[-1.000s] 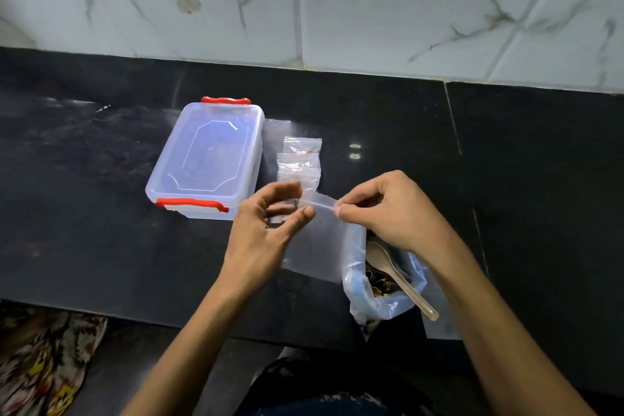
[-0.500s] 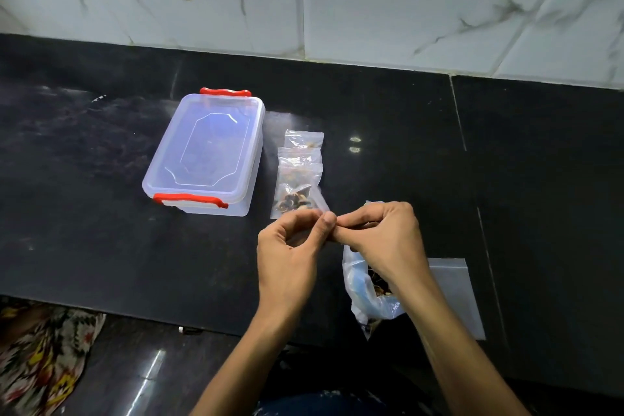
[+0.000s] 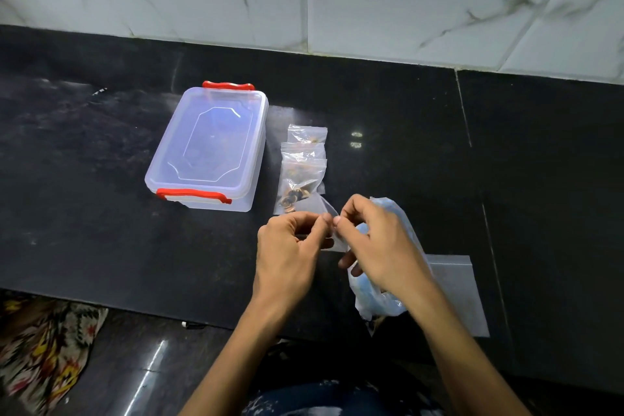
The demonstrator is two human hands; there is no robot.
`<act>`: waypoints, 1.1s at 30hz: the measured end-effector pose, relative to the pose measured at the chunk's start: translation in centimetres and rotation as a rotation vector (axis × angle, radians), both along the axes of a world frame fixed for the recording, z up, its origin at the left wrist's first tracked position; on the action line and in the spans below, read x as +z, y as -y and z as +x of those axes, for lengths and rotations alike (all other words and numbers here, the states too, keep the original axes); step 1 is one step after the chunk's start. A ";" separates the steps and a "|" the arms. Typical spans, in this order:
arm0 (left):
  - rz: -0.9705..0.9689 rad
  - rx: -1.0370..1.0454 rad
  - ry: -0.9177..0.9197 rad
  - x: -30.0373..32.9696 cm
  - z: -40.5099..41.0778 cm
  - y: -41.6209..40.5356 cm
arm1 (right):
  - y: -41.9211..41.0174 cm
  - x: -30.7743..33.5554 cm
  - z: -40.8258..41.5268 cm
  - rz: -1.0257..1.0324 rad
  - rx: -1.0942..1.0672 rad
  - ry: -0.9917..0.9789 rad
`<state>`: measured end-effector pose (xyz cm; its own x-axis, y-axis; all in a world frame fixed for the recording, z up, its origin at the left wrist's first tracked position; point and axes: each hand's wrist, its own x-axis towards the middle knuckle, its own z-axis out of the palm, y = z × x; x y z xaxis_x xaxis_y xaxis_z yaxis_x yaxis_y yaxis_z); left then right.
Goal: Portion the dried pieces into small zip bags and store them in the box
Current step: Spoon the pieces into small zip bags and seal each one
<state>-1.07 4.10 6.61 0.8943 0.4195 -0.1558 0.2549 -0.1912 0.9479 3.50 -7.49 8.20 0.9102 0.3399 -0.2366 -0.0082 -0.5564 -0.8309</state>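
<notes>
Clear lidded box [image 3: 209, 145] with red clasps: one. Filled small zip bags [image 3: 302, 169] in an overlapping row beside it: three countable, possibly more beneath. Empty small zip bag [image 3: 332, 230] pinched between hands: one. Large blue-tinted bag [image 3: 378, 300]: one. Flat clear bag [image 3: 456, 294] on counter: one. Hands: left hand [image 3: 287, 253], right hand [image 3: 381, 246], two.

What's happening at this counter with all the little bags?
A person's left hand and right hand pinch a small clear zip bag between fingertips. Filled little zip bags lie beside a closed clear plastic box with red clips. A bluish plastic bag sits under the right wrist.
</notes>
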 end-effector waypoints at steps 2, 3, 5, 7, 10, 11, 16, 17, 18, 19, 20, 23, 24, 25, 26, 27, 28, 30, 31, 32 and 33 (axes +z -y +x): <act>0.139 -0.004 0.001 0.2 0.1 -0.2 | -0.7 -0.3 -0.7 -0.114 -0.003 0.134; 0.190 0.006 0.003 0.4 0.2 -0.2 | -1.0 -0.5 -1.0 -0.165 -0.019 0.189; 0.265 0.033 -0.002 0.7 0.2 -0.3 | -1.3 -0.9 -1.1 -0.216 -0.111 0.259; 0.299 0.029 -0.024 0.7 -0.1 0.0 | -1.1 -1.2 -0.5 -0.233 -0.191 0.297; 0.292 0.038 -0.056 0.4 -0.4 0.4 | -0.2 -0.8 0.3 -0.248 -0.129 0.247; 0.296 0.068 -0.062 0.3 -0.3 0.3 | 0.1 -0.6 0.4 -0.233 -0.087 0.234; 0.353 0.110 -0.031 0.5 0.2 -0.2 | 0.1 -0.1 -0.2 -0.165 0.049 0.237; 0.354 0.098 -0.016 0.4 0.2 -0.2 | 0.0 -0.2 -0.4 -0.169 0.060 0.238; 0.342 0.086 0.000 0.3 0.2 -0.2 | -0.1 -0.1 -0.6 -0.173 0.070 0.253; 0.321 0.066 0.019 0.2 0.2 -0.2 | -0.2 -0.2 -0.6 -0.176 0.079 0.275; 0.292 0.041 0.042 0.1 0.1 -0.1 | -0.2 -0.2 -0.8 -0.186 0.097 0.290; 0.138 0.060 0.129 -0.1 -0.4 0.5 | 0.2 -0.1 -0.2 -0.203 0.123 0.219; 0.069 0.124 0.122 -0.3 -0.4 0.5 | 0.4 0.1 0.2 -0.197 0.110 0.153; 0.008 0.191 0.078 -0.7 -0.4 0.4 | 0.7 0.1 0.5 -0.175 0.089 0.094; -0.045 0.229 -0.005 -1.2 -0.3 0.1 | 1.0 0.1 0.7 -0.124 0.056 0.055; -0.102 0.230 -0.102 -1.8 -0.1 -0.2 | 1.4 0.1 0.8 -0.057 0.017 0.023; -0.167 0.201 -0.179 -2.1 0.0 -0.4 | 1.8 0.2 0.8 -0.001 -0.008 -0.013; -0.289 0.143 -0.205 -2.4 0.1 -0.3 | 2.5 0.7 0.8 0.071 -0.015 -0.087; -0.333 0.135 -0.174 -2.4 0.1 -0.1 | 2.8 1.0 0.9 0.102 -0.009 -0.116; -0.368 0.140 -0.139 -2.2 0.0 0.0 | 3.1 1.1 0.8 0.134 -0.007 -0.138; -0.396 0.156 -0.113 -2.1 0.0 0.1 | 3.3 1.3 0.8 0.157 -0.014 -0.152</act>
<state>-1.04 4.00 4.54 0.7931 0.4362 -0.4250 0.3585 0.2298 0.9048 4.28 -10.74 9.46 0.8731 0.3704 -0.3170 -0.1472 -0.4196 -0.8957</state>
